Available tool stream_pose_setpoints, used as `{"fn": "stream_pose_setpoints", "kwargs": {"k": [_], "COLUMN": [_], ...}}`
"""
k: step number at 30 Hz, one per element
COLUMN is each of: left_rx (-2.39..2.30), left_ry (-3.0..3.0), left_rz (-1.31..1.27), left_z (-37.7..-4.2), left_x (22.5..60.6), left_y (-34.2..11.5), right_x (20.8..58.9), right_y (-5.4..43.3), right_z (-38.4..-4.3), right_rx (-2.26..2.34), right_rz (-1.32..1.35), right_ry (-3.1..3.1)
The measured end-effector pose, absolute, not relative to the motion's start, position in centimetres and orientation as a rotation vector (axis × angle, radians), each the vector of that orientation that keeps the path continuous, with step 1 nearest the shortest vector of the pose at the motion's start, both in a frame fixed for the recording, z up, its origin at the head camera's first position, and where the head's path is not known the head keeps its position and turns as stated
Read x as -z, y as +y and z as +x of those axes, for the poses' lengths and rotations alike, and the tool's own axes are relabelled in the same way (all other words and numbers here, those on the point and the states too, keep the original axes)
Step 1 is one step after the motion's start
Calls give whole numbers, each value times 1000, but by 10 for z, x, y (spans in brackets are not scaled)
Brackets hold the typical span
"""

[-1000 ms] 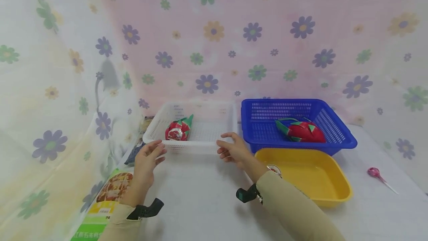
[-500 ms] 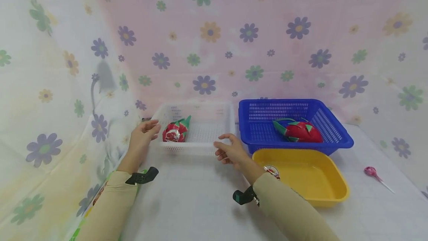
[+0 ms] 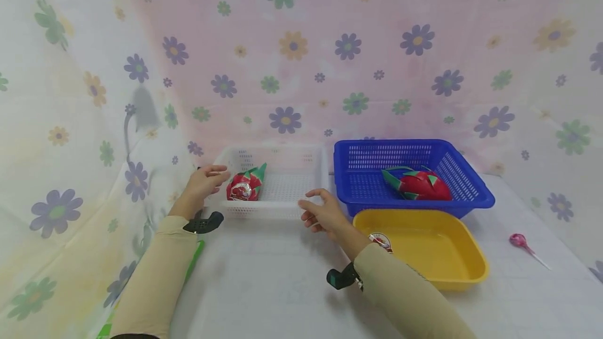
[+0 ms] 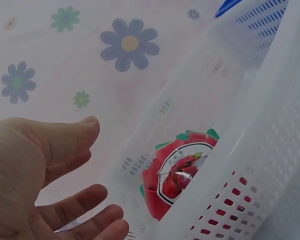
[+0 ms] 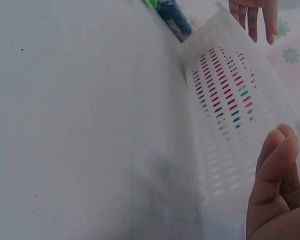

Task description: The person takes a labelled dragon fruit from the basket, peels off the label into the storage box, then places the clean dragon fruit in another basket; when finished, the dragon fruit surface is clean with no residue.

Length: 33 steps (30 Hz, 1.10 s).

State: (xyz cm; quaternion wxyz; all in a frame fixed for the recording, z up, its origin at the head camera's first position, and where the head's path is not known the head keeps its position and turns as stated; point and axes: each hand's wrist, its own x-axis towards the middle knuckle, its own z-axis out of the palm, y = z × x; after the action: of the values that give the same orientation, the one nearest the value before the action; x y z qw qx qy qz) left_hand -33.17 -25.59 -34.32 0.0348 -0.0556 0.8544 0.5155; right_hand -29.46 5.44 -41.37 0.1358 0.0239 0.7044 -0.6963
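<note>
A white perforated basket holds a red dragon fruit toy with green leaf tips and a round label. My left hand hovers at the basket's left side. In the left wrist view its fingers are spread and relaxed, apart from the dragon fruit. At the front right corner of the basket is my right hand, fingers loosely bent with nothing between them. From the right wrist view I cannot tell whether those fingers touch the basket.
Right of the white basket stands a blue basket with another red and green dragon fruit. In front of it sits a yellow tray. A pink lollipop lies at far right. A green package is partly behind my left sleeve.
My left hand has moved up and forward, from the basket's front left corner to its left side. The right hand has stayed nearly in place. The head view has shifted slightly.
</note>
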Motion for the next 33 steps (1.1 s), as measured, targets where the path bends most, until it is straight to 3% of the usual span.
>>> {"fn": "stream_pose_setpoints", "kwargs": {"k": [33], "left_rx": [-1055], "left_ry": [2636], "left_rz": [-73], "left_z": [-363], "left_x": [339], "left_y": [-244], "right_x": [407], "right_y": [58], "right_z": [-292], "right_rx": [1906], "right_rz": [83], "right_ry": [2105]}}
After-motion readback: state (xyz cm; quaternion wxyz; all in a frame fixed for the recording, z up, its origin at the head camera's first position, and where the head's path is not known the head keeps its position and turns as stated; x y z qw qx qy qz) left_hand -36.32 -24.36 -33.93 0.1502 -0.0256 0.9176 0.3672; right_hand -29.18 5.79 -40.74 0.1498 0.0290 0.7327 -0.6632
